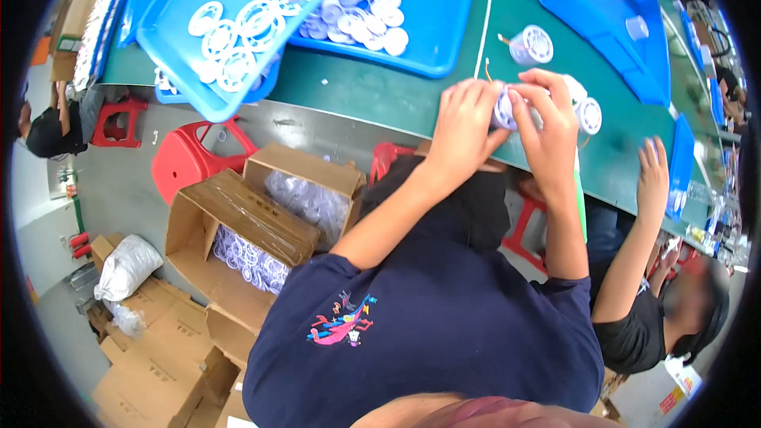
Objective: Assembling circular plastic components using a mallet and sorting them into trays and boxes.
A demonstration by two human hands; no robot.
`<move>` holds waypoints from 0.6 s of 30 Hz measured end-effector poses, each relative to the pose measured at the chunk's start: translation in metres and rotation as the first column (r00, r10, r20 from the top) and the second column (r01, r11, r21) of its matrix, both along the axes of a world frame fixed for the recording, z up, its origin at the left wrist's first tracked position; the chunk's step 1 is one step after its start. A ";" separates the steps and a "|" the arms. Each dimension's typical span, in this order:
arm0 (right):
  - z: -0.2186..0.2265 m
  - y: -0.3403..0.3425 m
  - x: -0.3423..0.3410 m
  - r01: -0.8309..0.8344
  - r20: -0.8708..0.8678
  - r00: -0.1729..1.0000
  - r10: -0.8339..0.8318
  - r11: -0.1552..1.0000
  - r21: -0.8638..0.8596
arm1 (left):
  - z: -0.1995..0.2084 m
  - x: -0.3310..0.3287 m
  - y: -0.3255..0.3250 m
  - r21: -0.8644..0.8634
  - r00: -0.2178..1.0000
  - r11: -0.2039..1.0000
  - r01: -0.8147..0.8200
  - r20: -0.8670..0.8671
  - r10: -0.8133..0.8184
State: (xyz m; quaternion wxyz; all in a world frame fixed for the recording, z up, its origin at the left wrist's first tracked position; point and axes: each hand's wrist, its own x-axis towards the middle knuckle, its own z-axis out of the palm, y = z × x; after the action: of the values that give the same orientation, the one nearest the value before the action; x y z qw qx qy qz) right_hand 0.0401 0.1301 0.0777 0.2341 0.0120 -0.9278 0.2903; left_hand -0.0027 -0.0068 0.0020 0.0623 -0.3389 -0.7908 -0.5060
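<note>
Over the table's near edge, my left hand (462, 128) and my right hand (548, 120) are closed together around a small whitish round plastic part (504, 109). Fingers hide much of it, so its full shape does not show. A thin orange wire (488, 71) sticks up beside my left fingertips. Just right of my right hand lies another white round unit (588, 116) with a ringed face. Farther back, a clear-sided cylindrical unit (531, 45) with a white slotted end rests on the green tabletop (372, 99).
At the left, a tilted blue tray (178, 51) carries white rings and discs; a second blue tray (444, 24) holds more discs. A long blue bin (606, 40) stands far right. Cartons (238, 206) of plastic parts and a red stool (186, 162) occupy the floor. A co-worker's arm (646, 206) reaches in at right.
</note>
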 end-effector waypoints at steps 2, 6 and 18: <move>0.008 -0.003 -0.057 -0.173 -0.085 0.981 0.175 0.984 0.031 | -0.005 -0.003 -0.004 0.018 0.999 1.000 0.004 0.042 -0.005; -0.010 0.012 -0.218 -0.201 -0.048 0.973 0.226 0.928 0.313 | 0.000 -0.002 -0.008 0.030 0.999 0.999 0.019 0.042 -0.021; -0.023 0.053 -0.292 -0.002 -0.144 0.988 0.053 0.943 0.332 | -0.003 0.005 0.002 0.052 0.999 0.998 0.036 0.034 -0.038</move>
State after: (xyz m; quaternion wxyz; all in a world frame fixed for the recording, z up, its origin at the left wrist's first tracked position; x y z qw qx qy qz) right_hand -0.2515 0.1832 0.0551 0.2942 0.0861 -0.9427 0.1318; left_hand 0.0026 -0.0048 -0.0011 0.0478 -0.3431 -0.7721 -0.5328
